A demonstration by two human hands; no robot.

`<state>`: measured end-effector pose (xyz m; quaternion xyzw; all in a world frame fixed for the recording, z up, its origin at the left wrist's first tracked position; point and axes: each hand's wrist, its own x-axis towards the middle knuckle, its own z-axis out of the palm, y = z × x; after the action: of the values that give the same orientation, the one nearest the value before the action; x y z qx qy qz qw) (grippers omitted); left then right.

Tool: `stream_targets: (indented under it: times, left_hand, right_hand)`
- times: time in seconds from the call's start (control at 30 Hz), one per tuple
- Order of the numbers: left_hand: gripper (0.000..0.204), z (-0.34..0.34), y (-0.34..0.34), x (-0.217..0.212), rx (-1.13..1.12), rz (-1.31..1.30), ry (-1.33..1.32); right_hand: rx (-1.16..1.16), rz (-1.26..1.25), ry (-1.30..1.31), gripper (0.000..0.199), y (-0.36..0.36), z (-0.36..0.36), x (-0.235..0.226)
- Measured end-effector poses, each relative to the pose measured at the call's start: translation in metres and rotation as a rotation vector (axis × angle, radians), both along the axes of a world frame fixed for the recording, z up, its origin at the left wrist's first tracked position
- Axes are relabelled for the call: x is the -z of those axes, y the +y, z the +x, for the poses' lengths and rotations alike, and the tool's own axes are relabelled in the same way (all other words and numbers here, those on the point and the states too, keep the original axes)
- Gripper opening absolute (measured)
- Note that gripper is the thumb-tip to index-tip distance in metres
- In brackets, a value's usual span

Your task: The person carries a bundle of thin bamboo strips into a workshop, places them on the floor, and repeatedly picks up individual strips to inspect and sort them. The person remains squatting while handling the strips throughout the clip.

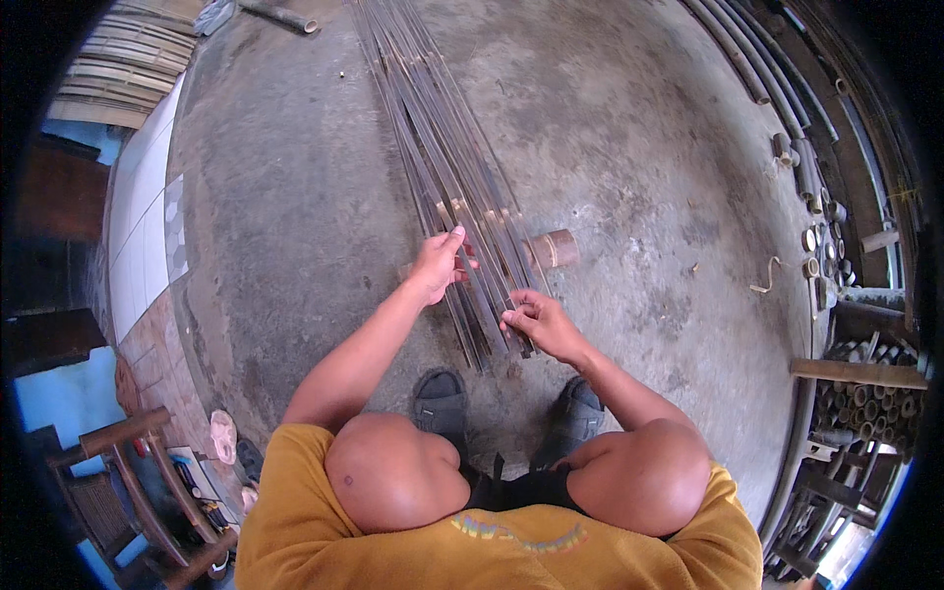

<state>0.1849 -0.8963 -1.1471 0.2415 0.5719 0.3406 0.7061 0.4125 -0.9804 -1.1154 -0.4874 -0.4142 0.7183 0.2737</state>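
Yellow shirt (501, 568) nearest, left fingers (455, 237) and right fingers (514, 320) pinch dark strips (425, 113) stretching away beyond them

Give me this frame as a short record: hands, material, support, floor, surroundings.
left hand: closed on some dark strips
right hand: fingers curled at the strips' near ends; exact grip unclear
material: long, thin dark strips in a loose bundle, running away from the person
support: short bamboo section sticking out to the right of the bundle
floor: grey, stained
surroundings: bamboo poles at upper right; sandals on the person's feet
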Motion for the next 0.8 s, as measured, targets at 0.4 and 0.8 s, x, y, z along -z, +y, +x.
stream_targets:
  times: [0.4,0.8]
  left_hand:
    - [0.033,-0.058,0.014,-0.025,0.024,0.036,-0.090]
    - [0.031,-0.065,0.001,-0.013,0.039,-0.063,-0.024]
  right_hand:
    - [-0.003,0.153,-0.282,0.032,0.038,0.047,0.007]
    - [-0.311,0.337,-0.613,0.051,0.008,0.072,0.038]
